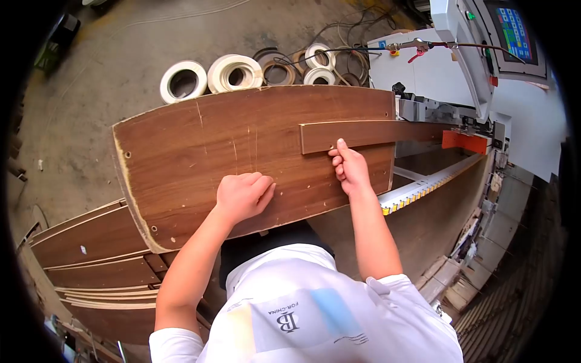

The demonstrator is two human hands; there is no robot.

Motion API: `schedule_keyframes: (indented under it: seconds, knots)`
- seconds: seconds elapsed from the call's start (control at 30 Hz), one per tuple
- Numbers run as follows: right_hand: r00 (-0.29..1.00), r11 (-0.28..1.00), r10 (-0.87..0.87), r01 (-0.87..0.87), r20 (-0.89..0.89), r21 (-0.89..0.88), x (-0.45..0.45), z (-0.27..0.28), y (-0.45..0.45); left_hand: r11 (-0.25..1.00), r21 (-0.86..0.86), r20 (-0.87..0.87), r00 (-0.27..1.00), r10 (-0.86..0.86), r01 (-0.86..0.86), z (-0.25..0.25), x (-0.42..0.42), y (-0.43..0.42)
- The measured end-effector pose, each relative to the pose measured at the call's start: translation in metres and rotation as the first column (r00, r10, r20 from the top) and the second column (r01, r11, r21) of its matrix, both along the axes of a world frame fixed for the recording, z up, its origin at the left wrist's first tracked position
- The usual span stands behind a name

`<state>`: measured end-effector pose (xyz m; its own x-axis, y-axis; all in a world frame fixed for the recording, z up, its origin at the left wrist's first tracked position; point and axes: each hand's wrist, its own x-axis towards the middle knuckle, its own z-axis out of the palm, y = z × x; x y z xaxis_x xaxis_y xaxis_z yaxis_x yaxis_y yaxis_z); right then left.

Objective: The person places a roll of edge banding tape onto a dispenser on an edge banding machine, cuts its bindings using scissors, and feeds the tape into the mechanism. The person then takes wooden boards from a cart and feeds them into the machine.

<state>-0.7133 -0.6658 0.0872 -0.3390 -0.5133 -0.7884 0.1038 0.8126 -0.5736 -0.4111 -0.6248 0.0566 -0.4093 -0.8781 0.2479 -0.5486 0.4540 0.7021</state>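
Observation:
A long brown wood-grain strip (369,134) runs across a large brown board (181,151) and reaches the machine at the right. My right hand (351,168) is at the strip's near edge, close to its left end. Its thumb lies over the strip and the other fingers are curled against the edge. My left hand (245,196) is closed in a loose fist over the near part of the board, apart from the strip. Nothing shows in it. Scratches and small holes mark the board's face.
The machine (417,78) carries a control screen (514,33) and an orange guard (463,141). A metal rail (433,183) with yellow parts extends from it. Rolls of edge banding (235,74) and cables lie on the floor beyond the board. Brown panels (91,239) are stacked at left.

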Motion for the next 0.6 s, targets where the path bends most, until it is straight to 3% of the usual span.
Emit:
schedule_keyframes:
  seconds: [0.47,0.6]
  knots:
    - [0.999,0.996,-0.035,0.037,0.019,-0.081,-0.137,-0.006,-0.013,0.985,-0.072,0.12,0.979,0.167,-0.159,0.017,-0.029,0.005]
    - [1.0,0.994,-0.023,0.023,0.001,-0.106,-0.179,-0.011,-0.017,0.969,-0.088,0.232,0.942,0.244,-0.229,0.019,-0.042,0.008]
